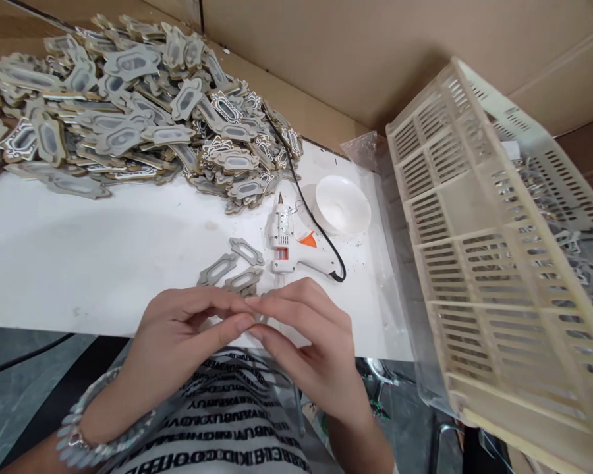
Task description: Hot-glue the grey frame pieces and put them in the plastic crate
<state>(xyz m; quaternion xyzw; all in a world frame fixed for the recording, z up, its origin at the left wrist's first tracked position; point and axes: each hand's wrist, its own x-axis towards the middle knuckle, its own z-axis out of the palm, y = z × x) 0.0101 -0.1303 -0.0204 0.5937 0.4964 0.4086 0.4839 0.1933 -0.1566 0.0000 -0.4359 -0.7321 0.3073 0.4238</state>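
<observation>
My left hand (178, 339) and my right hand (306, 345) meet fingertip to fingertip at the near edge of the white table (79, 263). Both pinch something small between them that I cannot make out. Just beyond my fingers lie three loose grey ornate frame pieces (232, 263). A white glue gun (289, 243) with an orange trigger lies on its side behind them, its black cord running toward the back. A big heap of the same frame pieces (128, 112) covers the far left of the table.
A white round bowl (340, 207) sits right of the glue gun. A cream slotted plastic crate (504, 263) leans at the table's right edge, with more pieces inside. Brown cardboard walls (375, 46) stand behind. Bracelets (89, 431) ring my left wrist.
</observation>
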